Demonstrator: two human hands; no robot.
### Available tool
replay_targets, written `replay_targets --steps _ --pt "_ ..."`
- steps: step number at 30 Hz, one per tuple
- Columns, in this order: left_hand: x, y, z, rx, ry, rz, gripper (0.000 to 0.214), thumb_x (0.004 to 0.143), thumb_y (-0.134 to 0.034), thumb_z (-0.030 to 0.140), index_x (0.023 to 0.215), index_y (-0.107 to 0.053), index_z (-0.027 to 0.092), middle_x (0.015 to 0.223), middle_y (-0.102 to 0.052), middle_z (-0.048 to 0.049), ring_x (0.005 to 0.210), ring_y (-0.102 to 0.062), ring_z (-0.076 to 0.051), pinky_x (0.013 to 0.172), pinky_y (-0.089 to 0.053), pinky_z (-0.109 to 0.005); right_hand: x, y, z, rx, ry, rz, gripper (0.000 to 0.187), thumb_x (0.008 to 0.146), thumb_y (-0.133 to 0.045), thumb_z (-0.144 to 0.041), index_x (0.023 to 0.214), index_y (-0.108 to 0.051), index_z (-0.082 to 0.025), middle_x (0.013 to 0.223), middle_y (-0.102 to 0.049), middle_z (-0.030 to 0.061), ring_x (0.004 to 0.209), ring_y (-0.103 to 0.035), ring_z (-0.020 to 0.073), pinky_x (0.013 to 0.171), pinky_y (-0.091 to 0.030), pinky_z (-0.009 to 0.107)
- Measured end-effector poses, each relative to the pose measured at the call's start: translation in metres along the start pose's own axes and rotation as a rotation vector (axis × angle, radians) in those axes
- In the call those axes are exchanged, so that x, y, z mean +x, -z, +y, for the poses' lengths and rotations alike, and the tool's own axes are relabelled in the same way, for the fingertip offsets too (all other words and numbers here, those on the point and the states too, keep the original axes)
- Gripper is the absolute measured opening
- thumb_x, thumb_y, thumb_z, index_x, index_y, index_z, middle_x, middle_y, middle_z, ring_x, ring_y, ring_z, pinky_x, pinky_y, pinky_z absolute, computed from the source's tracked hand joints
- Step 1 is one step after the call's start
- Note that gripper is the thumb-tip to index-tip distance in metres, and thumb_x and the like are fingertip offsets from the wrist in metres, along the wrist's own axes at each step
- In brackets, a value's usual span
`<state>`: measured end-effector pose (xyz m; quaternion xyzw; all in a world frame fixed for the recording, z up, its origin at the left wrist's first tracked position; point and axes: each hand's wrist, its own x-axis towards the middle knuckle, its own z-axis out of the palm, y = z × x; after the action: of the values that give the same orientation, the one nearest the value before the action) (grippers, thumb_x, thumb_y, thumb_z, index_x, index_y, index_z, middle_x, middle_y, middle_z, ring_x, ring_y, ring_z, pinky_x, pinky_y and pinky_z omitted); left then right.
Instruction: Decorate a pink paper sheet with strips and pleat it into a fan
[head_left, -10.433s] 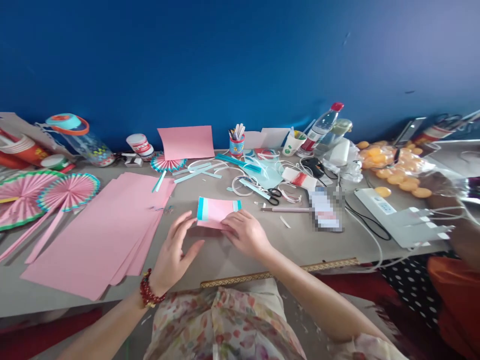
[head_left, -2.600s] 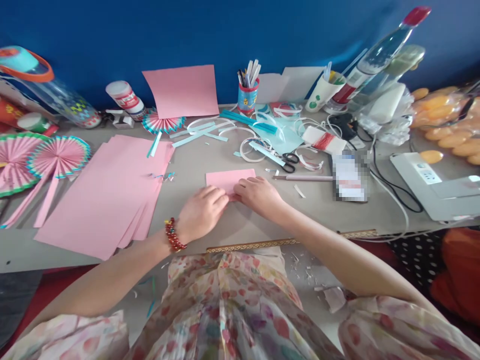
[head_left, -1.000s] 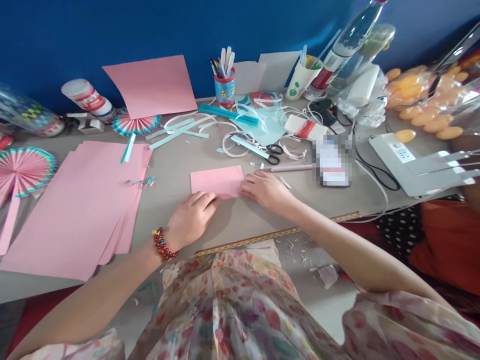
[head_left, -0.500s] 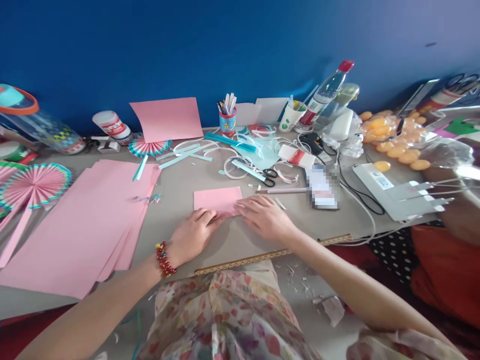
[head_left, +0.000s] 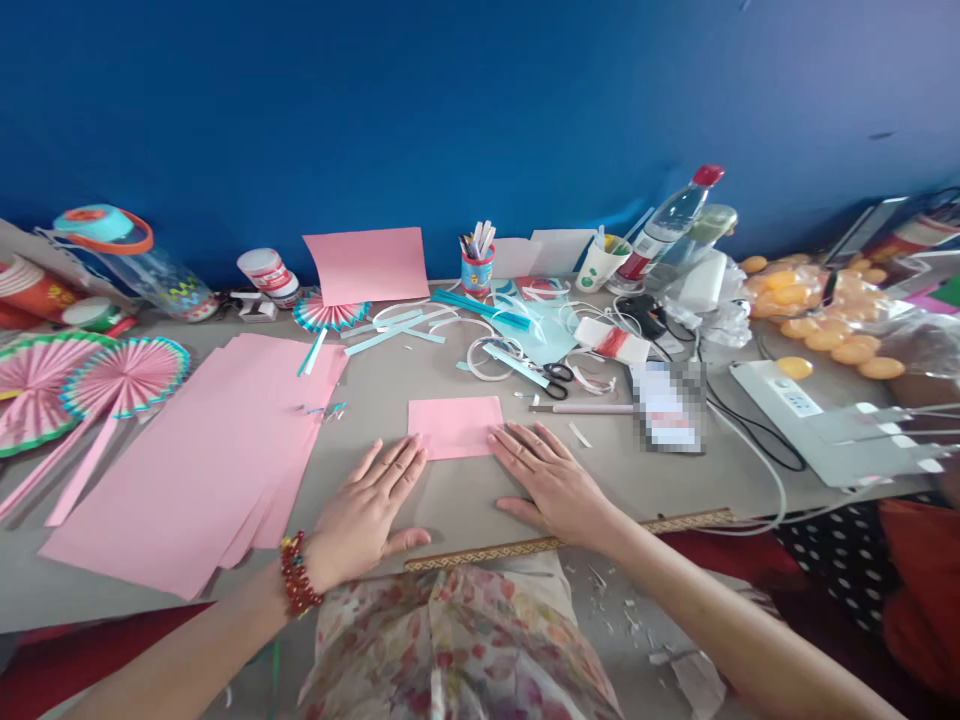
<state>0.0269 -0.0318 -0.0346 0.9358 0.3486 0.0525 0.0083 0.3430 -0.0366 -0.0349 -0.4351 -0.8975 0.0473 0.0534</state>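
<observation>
A small pink rectangle of paper (head_left: 456, 425), apparently folded, lies flat on the grey table (head_left: 465, 510) in front of me. My left hand (head_left: 371, 505) rests with fingers stretched, its fingertips touching the paper's left edge near the lower corner. On the other side, my right hand (head_left: 551, 475) lies flat with its fingers spread, and the fingertips press the right edge. Neither hand grips anything. Left of them is a stack of large pink paper sheets (head_left: 202, 450). Pleated pink paper fans (head_left: 127, 378) with blue and green rims lie at the far left.
Beyond the paper are scissors (head_left: 559, 380), light-blue paper strips (head_left: 386, 335), a pen cup (head_left: 478, 270) and a wound red thread (head_left: 613, 341). A phone (head_left: 667, 408), a power strip (head_left: 806, 420) with cables and a tilted bottle (head_left: 675, 225) stand rightward. Another person's orange clothing shows at right.
My fingers have come off the paper's near edge and spread out at its two sides, with the thumbs apart. More of the pink paper is visible. The view has shifted slightly.
</observation>
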Motion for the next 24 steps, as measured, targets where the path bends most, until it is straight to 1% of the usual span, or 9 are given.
replay_targets --steps 3,8,11,14,16,19,21,23,24 --pt "-0.005 0.000 -0.002 0.009 0.008 -0.020 0.094 0.090 -0.035 0.072 0.157 -0.010 0.012 0.161 -0.021 -0.0157 0.149 -0.022 -0.030 0.123 -0.009 -0.048 0.001 0.001 0.002 -0.004 0.009 0.016 0.071 0.097 -0.044 -0.054 0.156 -0.023 -0.020 0.159 -0.032 0.0072 0.145 -0.028 0.0294 0.119 -0.021 0.051" --pt "-0.003 -0.001 -0.003 -0.026 -0.005 -0.016 0.092 0.091 -0.039 0.069 0.157 -0.010 0.014 0.162 -0.020 -0.0141 0.150 -0.020 -0.028 0.123 -0.012 -0.047 0.027 0.014 -0.010 0.020 -0.037 0.107 0.046 0.097 -0.051 -0.040 0.139 -0.052 -0.019 0.145 -0.052 0.0091 0.132 -0.043 0.0287 0.113 -0.029 0.049" --pt "-0.004 0.000 -0.002 -0.101 0.000 0.008 0.086 0.093 -0.044 0.062 0.157 -0.008 0.017 0.161 -0.023 -0.0146 0.149 -0.023 -0.029 0.121 -0.019 -0.050 0.052 0.017 -0.026 0.023 -0.045 0.087 0.031 0.094 -0.057 -0.031 0.121 -0.063 -0.019 0.121 -0.066 0.0104 0.112 -0.054 0.0271 0.094 -0.042 0.042" --pt "-0.008 0.006 -0.001 -0.268 0.149 0.103 0.077 0.096 -0.047 0.052 0.157 -0.012 0.020 0.161 -0.023 -0.0161 0.148 -0.026 -0.030 0.117 -0.031 -0.048 0.068 0.017 -0.034 0.045 -0.018 0.043 0.010 0.090 -0.061 -0.024 0.095 -0.068 -0.019 0.096 -0.069 0.0082 0.095 -0.057 0.0245 0.081 -0.044 0.036" --pt "-0.011 0.010 0.000 -0.420 0.332 0.250 0.062 0.099 -0.046 0.043 0.153 -0.024 0.024 0.159 -0.027 -0.0155 0.145 -0.031 -0.028 0.112 -0.039 -0.044 0.072 0.016 -0.035 0.138 -0.024 0.106 0.008 0.090 -0.060 -0.023 0.092 -0.067 -0.019 0.093 -0.068 0.0075 0.091 -0.058 0.0227 0.079 -0.044 0.034" --pt "-0.010 0.015 0.003 -0.657 0.528 0.468 0.040 0.100 -0.045 0.035 0.138 -0.043 0.025 0.145 -0.048 -0.0123 0.132 -0.050 -0.024 0.104 -0.049 -0.040 0.071 0.017 -0.034 0.386 -0.111 0.304 0.009 0.091 -0.060 -0.025 0.095 -0.066 -0.019 0.093 -0.069 0.0063 0.088 -0.060 0.0204 0.080 -0.046 0.033" --pt "-0.003 0.018 0.007 -0.776 0.519 0.453 0.035 0.099 -0.047 0.035 0.133 -0.047 0.026 0.134 -0.058 -0.0095 0.120 -0.060 -0.022 0.096 -0.054 -0.037 0.070 0.017 -0.039 0.588 -0.224 0.400 0.009 0.089 -0.062 -0.026 0.094 -0.065 -0.020 0.088 -0.070 0.0041 0.082 -0.062 0.0186 0.075 -0.049 0.030" --pt "0.009 0.021 0.013 -0.793 0.413 0.381 0.038 0.098 -0.051 0.034 0.135 -0.046 0.028 0.133 -0.059 -0.0080 0.116 -0.062 -0.021 0.094 -0.056 -0.035 0.071 0.015 -0.047 0.774 -0.314 0.432 0.011 0.085 -0.067 -0.030 0.092 -0.066 -0.021 0.084 -0.071 0.0027 0.076 -0.065 0.0178 0.072 -0.051 0.029" --pt "0.016 0.022 0.016 -0.745 0.337 0.388 0.042 0.096 -0.054 0.033 0.137 -0.045 0.028 0.135 -0.058 -0.0080 0.120 -0.059 -0.022 0.099 -0.053 -0.037 0.073 0.014 -0.052 0.857 -0.329 0.431 0.012 0.084 -0.069 -0.031 0.091 -0.068 -0.021 0.085 -0.072 0.0027 0.077 -0.067 0.0184 0.074 -0.053 0.030"
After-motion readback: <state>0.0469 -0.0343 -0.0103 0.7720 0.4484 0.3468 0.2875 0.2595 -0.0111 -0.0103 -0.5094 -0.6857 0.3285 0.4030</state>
